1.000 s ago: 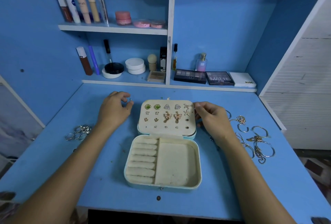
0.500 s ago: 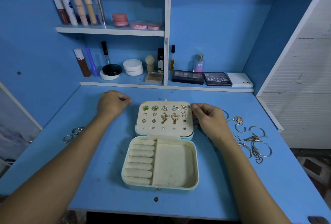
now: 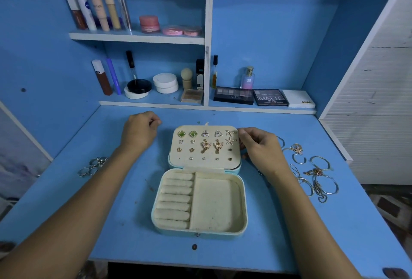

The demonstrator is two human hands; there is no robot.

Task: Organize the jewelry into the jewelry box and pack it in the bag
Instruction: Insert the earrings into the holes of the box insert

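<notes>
Jewelry box [image 3: 242, 191] lies open between rings [image 3: 93, 165] and bracelets [image 3: 316, 173].

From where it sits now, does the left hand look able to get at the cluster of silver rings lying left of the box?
Probably yes. The cluster of silver rings lies on bare blue desktop beside the left forearm; the left hand, curled near the open jewelry box, need only draw back.

jewelry box [image 3: 200, 232]: open, centre of my desk [image 3: 334, 234]
left hand [image 3: 139, 132]: fist at 10 o'clock
right hand [image 3: 259, 147]: touching the lid at 2 o'clock
bracelets [image 3: 316, 176]: 3 o'clock
rings [image 3: 92, 166]: 9 o'clock
</notes>
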